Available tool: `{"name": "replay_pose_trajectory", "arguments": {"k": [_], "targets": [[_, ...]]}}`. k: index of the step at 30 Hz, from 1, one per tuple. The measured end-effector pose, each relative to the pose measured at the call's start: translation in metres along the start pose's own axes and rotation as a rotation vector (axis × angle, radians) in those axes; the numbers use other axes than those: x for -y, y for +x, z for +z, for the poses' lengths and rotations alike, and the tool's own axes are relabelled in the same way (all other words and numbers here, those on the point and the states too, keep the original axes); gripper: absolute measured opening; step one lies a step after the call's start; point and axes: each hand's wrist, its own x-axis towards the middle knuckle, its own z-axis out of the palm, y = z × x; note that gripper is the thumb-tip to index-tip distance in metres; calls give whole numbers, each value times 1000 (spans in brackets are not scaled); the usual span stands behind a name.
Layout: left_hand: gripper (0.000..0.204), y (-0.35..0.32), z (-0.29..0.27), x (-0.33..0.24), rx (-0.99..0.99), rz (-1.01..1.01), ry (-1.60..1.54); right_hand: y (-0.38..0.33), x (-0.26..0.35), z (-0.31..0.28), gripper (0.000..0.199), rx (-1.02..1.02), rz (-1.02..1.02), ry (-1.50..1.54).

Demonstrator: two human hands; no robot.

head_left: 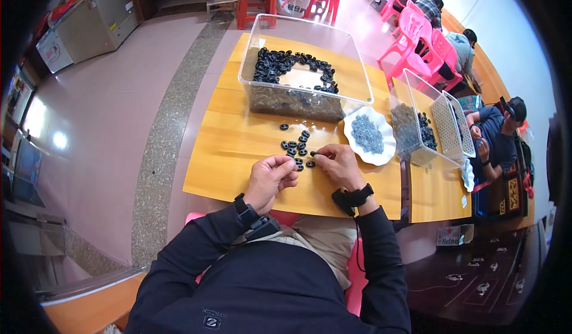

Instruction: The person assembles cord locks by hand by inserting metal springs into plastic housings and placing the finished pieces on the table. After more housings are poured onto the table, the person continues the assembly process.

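Several small black oval pieces with two holes, like cord locks [292, 145], lie scattered on the wooden table just beyond my hands. My left hand [269, 178] is closed in a pinch at the near edge of this group; whatever is between its fingertips is too small to make out. To its right, my right hand [338, 162] has thumb and forefinger pressed on a black piece [314, 153]. A white scalloped plate [388, 149] beside my right hand holds a heap of tiny greyish pieces. Behind the loose pieces stands a clear plastic bin [298, 104] containing many more black pieces.
The wooden table [223, 167] meets a second table on the right with another clear bin [411, 146] and a white perforated basket [448, 125]. A person [500, 131] sits there. Pink chairs [411, 36] and other seated people are farther back. A red stool [257, 3] stands beyond the table.
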Motion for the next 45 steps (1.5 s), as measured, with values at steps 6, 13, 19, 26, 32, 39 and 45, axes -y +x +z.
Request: {"name": "replay_pose_trajectory", "arguments": {"k": [6,13,19,26,32,39,45], "targets": [[13,2,-4,-10,-80,44,-12,3,7,-7,19,62,-84,-84],[14,4,-6,-13,-111,32,-17,12,34,-5,18,59,-196,-184],[17,8,-13,-15,-137,52,-40,20,37,0,20,142,-293,-497],[16,8,-14,-24,-160,60,-41,20,53,0,19,210,-222,-540],[16,9,-15,-24,-146,57,-45,15,56,-5,17,163,-292,-501],[15,10,-15,-24,-133,54,-45,-8,58,3,18,206,-354,-567],[13,9,-15,-21,-121,46,-37,-11,47,-1,16,157,-341,-491]]}}
